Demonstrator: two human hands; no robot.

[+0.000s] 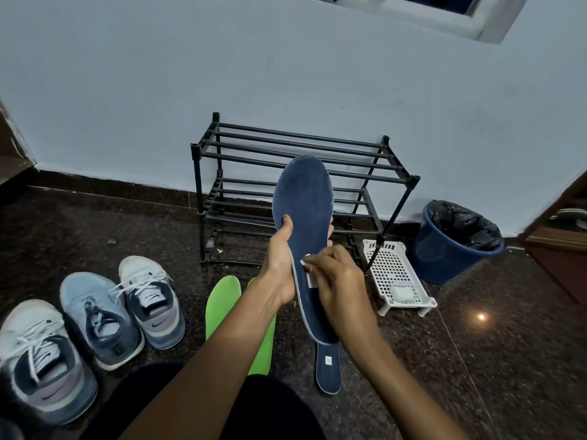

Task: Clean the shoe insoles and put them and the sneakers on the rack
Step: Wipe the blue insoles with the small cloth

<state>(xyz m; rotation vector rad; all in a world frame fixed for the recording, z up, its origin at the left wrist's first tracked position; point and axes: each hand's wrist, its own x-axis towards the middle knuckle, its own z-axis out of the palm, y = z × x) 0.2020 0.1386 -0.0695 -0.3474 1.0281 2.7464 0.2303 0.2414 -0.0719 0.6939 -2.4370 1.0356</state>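
Navy insole point(303, 198) stands toe-up at centre frame; left hand point(279, 263) clamps its middle, right hand point(336, 276) pinches a white wipe point(311, 281) against its lower half.

i read: left hand point(279, 265) grips the raised navy insole point(305, 201) before the black rack point(286, 138); right hand point(336, 277) pinches a small white piece point(306, 260) against it. green insoles point(222, 300) and three sneakers point(95, 315) lie on the floor point(476, 360).
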